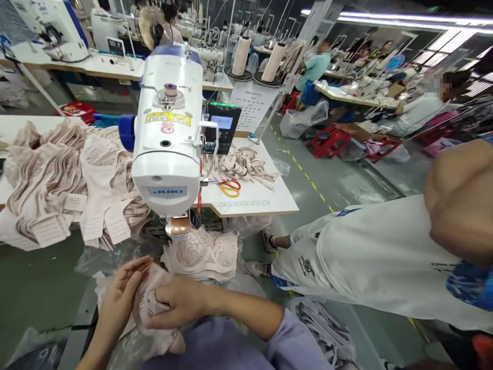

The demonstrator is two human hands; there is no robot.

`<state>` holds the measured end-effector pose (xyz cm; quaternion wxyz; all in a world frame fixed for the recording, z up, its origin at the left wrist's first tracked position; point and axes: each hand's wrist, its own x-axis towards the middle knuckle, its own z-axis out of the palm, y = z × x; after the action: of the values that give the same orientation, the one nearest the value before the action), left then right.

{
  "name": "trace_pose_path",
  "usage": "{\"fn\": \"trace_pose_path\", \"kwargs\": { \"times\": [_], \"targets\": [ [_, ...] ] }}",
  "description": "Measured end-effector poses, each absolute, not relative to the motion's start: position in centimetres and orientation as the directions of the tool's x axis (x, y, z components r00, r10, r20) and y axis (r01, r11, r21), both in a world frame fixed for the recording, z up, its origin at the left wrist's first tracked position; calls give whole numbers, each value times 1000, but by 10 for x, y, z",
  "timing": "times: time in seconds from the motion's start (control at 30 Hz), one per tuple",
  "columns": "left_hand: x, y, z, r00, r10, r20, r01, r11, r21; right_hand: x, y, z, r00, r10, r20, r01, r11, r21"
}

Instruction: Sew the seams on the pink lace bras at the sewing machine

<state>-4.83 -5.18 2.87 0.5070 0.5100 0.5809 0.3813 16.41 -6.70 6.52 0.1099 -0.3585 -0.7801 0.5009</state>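
Low in the view, close to my lap, a pale pink lace bra (157,277) is held between my two hands. My left hand (125,293) pinches its upper left edge, thumb against fingers. On the other side my right hand (181,303) grips the lace cup with curled fingers. Part of the bra hangs below and is hidden by my wrists. Just beyond lies another pink lace bra (206,254), cups up, under the head of a white sewing machine (167,139).
Stacked pink bras (50,180) cover the table at left. Right of the machine lie loose straps (242,167), red-and-yellow-handled scissors (230,188) and a clear ruler (246,203). A person in a white shirt (358,252) stands close at right. Grey straps (325,329) lie at lower right.
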Motion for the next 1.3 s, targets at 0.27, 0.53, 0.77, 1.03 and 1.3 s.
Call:
{"fn": "trace_pose_path", "kwargs": {
  "times": [0.27,0.53,0.77,1.03,1.3],
  "targets": [
    [9,-38,49,442,773,-455,159,432,888,252,-107,102,-554,827,-94,-62,-154,-986],
    [33,-30,59,712,598,-367,224,303,927,319,-120,106,-706,672,-225,361,68,-930],
    [49,-35,85,835,529,-152,347,-293,891,309,-104,50,-246,965,-86,651,99,-753],
    [48,-11,97,666,744,-54,543,-434,719,259,-52,46,-221,971,-87,264,-27,-964],
    [31,41,95,362,923,-130,571,-109,813,248,-4,50,-85,982,-171,233,-147,-961]
  ]
}}
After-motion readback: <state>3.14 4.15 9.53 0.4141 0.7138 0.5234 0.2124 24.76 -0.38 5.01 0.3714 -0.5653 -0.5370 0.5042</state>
